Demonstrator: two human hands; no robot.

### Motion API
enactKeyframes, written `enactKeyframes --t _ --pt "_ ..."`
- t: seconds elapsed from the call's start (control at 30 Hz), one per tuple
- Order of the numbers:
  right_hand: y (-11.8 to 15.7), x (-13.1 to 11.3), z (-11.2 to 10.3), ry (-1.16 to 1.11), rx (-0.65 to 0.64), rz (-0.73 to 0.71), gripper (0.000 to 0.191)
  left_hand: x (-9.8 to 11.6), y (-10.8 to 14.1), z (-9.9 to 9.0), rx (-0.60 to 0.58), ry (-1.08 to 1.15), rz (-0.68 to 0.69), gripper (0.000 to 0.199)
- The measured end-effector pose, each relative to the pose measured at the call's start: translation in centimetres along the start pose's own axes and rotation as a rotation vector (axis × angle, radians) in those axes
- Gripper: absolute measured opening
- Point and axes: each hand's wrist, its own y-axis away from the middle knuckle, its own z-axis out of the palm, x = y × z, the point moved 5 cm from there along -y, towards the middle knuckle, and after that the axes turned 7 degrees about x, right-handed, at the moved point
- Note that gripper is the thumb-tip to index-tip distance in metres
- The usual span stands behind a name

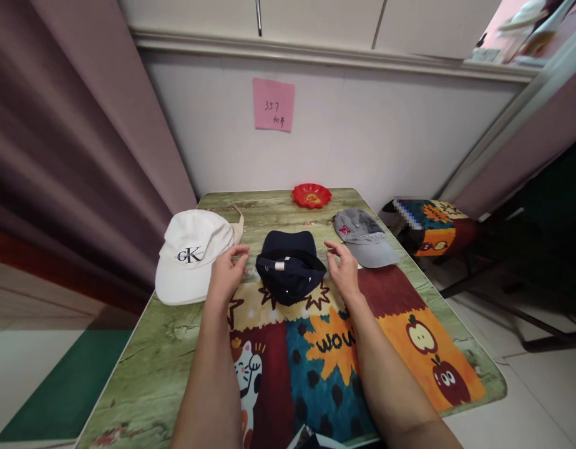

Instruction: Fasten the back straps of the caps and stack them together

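A dark navy cap (288, 274) lies upturned in the middle of the table, its brim pointing away and its inside with a small white label showing. To its left, my left hand (229, 268) hovers with fingers apart, holding nothing, close to a white cap (189, 255) with black "CK" letters. On the other side, my right hand (342, 265) is held a little off the navy cap's edge, fingers spread and nothing in them. Just beyond that hand sits a grey cap (365, 237) with a red patch, brim toward the near right.
A red scalloped dish (311, 196) stands at the table's far edge. Under the navy cap lies a colourful printed cloth (325, 374) on the green wood-patterned table (151, 368). A pink note (273, 104) is on the wall behind. Purple curtains (95, 93) hang at left.
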Motion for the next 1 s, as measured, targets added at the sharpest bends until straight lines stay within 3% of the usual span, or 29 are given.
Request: enactKeyframes --t 0.13,0.27,0.43,0.53,0.7,0.87,1.0 --pt "0.5 0.0 0.8 0.142 -0.125 -0.13 0.053 -0.8 -0.1 1.6 -0.129 -0.2 0.257 0.049" --pt "0.9 0.0 1.6 0.166 -0.254 -0.174 0.055 -0.8 0.2 2.9 -0.204 -0.204 0.343 0.061" --pt "0.5 -0.7 1.2 0.062 -0.232 -0.121 0.026 0.8 0.5 2.9 -0.247 -0.132 0.324 0.024" --pt "-0.2 -2.1 0.1 -0.108 -0.149 -0.087 0.019 2.8 0.9 2.0 -0.229 0.06 0.276 0.016" --pt "-0.9 -4.1 -1.6 -0.459 -0.077 0.068 0.022 5.3 2.0 1.0 -0.249 0.532 0.081 0.035" --pt "-0.3 -4.0 -0.8 -0.701 -0.123 0.352 0.031 6.2 2.9 2.0 -0.294 0.878 -0.115 0.036" --pt "0.3 -3.7 0.8 -0.891 -0.119 0.542 0.035 6.1 3.3 3.4 -0.249 1.036 -0.193 0.042"
